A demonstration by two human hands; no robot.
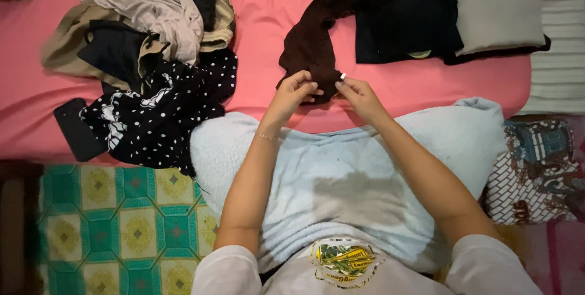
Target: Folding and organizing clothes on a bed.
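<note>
A dark brown garment (311, 42) lies on the pink sheet (262, 3), stretching from the folded stack at the top down to my hands. My left hand (294, 90) pinches its lower edge from the left. My right hand (355, 93) grips the same edge from the right, fingers closed on the cloth. Both forearms rest over a light blue fluffy pillow (341, 179) in my lap.
A heap of unfolded clothes (152, 15) with a black white-dotted garment (170, 106) lies at the left, a black phone (76, 129) beside it. Folded dark and grey clothes (463, 12) are stacked top right. A green patterned mat (116, 228) lies lower left.
</note>
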